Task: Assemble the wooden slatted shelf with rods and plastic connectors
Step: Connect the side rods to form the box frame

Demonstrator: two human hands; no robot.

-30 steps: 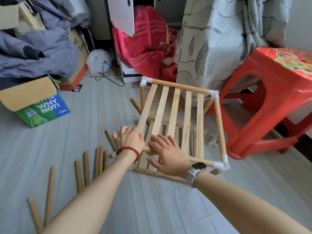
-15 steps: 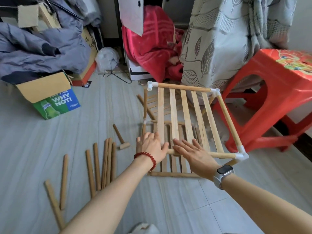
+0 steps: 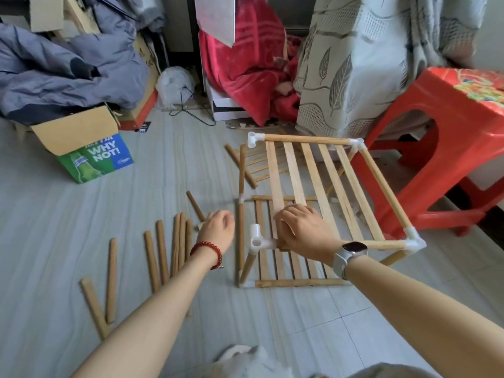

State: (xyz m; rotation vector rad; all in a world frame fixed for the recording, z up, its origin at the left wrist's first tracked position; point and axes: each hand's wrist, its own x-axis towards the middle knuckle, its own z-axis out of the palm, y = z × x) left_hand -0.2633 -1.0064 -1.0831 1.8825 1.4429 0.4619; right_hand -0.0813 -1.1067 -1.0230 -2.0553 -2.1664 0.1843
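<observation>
While left grip (image 3: 218,230) hangs loosely curled, right grip (image 3: 302,230) clasps shelf's (image 3: 313,181) near rod.

Two hands (image 3: 218,227); left of them, nine loose rods (image 3: 161,252); four white connectors (image 3: 257,240) on the upper frame.

Front rod (image 3: 381,244) partly behind right hand (image 3: 305,233); left hand (image 3: 218,230) fingers unseen.

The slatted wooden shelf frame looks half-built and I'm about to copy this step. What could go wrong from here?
1. Only the right hand grips the slatted wooden shelf frame; the left hand holds nothing, so the frame may tip or twist.
2. The white plastic corner connector has open sockets; that corner could pull apart.
3. Loose wooden rods on the floor could roll underfoot.
</observation>
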